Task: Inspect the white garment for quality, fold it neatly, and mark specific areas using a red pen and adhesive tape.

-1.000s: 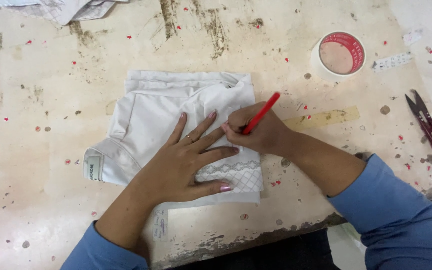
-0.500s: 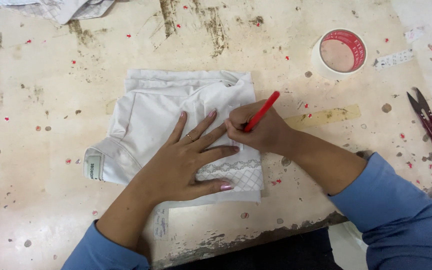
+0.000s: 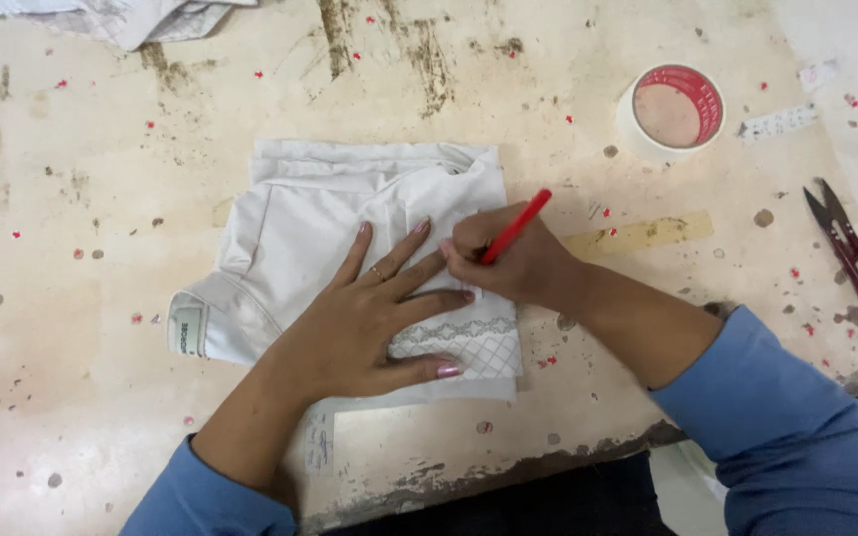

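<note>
Folded white garment [image 3: 300,218] lies flat mid-table [image 3: 71,397], its label end at nine o'clock. Left hand [image 3: 364,323] is spread wide on it, palm down, fingers fanned toward one o'clock, gripping nothing, just pressing the cloth. At its two o'clock, touching fingertips, right hand [image 3: 508,263] is clenched around a red pen [image 3: 515,226], tip down on the garment's right edge. Farther right: tape roll [image 3: 672,109] at one o'clock, snips [image 3: 846,243] at three.
</note>
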